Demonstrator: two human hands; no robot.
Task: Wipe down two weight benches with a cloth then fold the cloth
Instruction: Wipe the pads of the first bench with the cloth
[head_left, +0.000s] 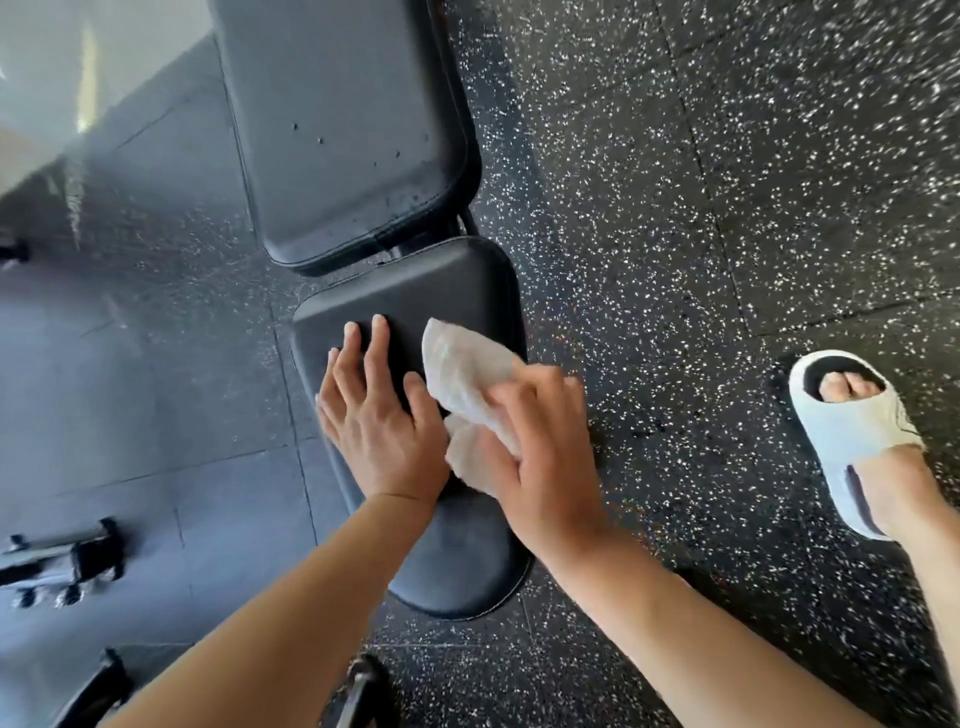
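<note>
The right hand (540, 447) holds the white cloth (467, 384) bunched in curled fingers, on the seat pad (457, 561) of the bench. The left hand (374, 415) lies flat beside it, fingers straight. The bench runs long, away from the person, so the back pad (337, 130) lies ahead of the cloth

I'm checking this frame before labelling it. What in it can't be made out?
Head view only:
- Seat pad under the left hand, the right hand and the cloth: hidden.
- Back pad: far end cut off by the top edge.
- Metal equipment at lower left: blurred, cut off.
- Second bench: not in view.
</note>
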